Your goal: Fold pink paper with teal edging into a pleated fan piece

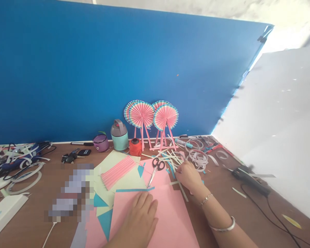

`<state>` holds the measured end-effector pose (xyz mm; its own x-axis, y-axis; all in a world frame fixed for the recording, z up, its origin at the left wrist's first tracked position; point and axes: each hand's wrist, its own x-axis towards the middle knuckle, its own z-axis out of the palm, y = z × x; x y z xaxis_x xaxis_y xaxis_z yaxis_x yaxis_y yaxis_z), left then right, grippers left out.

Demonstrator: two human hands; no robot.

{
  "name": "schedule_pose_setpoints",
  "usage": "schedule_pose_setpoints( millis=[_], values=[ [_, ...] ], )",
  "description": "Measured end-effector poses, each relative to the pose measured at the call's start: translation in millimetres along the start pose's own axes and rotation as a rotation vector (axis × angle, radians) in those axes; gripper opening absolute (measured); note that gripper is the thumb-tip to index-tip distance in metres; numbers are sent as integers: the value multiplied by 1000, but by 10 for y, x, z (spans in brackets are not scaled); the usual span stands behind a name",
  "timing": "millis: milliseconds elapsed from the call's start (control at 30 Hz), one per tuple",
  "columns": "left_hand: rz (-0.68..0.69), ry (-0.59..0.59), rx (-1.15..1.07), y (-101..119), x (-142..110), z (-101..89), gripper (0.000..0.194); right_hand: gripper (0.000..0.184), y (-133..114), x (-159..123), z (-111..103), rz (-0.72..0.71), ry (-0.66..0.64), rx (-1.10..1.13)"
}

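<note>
My left hand (pixel 140 220) lies flat on a pink sheet of paper (pixel 174 220), fingers stretched out. Along the sheet's far edge runs a blue paper strip (pixel 134 189). My right hand (pixel 189 175) is at a heap of thin pale paper strips (pixel 169 156), its fingers curled down and pinched. Whatever is between those fingertips is hidden. Black-handled scissors (pixel 155 170) lie open left of this hand. Further left, a pleated pink paper (pixel 119 171) rests on pale green sheets (pixel 103 162). Pink and blue paper pinwheel-like fans (pixel 141 114) on stick stands are behind.
A grey-and-teal flask (pixel 120 139), a purple cup (pixel 100 143) and a red object (pixel 135 147) stand by the blue partition (pixel 93 69). Coiled white strips (pixel 197 159) lie at right, with a black cabled tool (pixel 251 182). A power strip (pixel 7 213) is at left.
</note>
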<state>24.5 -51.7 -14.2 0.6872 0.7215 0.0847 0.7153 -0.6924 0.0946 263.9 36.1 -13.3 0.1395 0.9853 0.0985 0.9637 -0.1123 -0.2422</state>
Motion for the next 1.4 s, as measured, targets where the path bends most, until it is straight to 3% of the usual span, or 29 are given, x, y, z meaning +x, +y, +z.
schedule_pose_setpoints(
  millis=[267,467,633,800,967,1133,1200,1333,1400],
  values=[
    [12,1,-2,-1,-15,-3,36,16,3,34,31,-40,71,34],
    [-48,-13,-105,-3,-24,-76,27,11,-79,13,-55,-193,248,195],
    [-68,-45,-172,-13,-19,-119,23,11,-125,-12,-92,-172,125,271],
    [-68,-7,-173,-27,-19,-93,20,30,-112,7,-86,-85,96,375],
    [-64,15,-169,-33,-26,-111,17,17,-112,-4,-133,87,-2,341],
    [-36,-14,-94,-39,-43,-172,22,21,-90,-2,-117,88,-12,291],
    [-12,-20,-56,-44,-62,-171,27,20,-95,-4,-109,47,18,377],
    [5,26,-85,-64,-112,-148,29,23,-170,-45,-142,-81,200,658],
    [-28,40,-146,-89,-124,-154,29,22,-217,-74,-170,-124,203,811]
  ],
)
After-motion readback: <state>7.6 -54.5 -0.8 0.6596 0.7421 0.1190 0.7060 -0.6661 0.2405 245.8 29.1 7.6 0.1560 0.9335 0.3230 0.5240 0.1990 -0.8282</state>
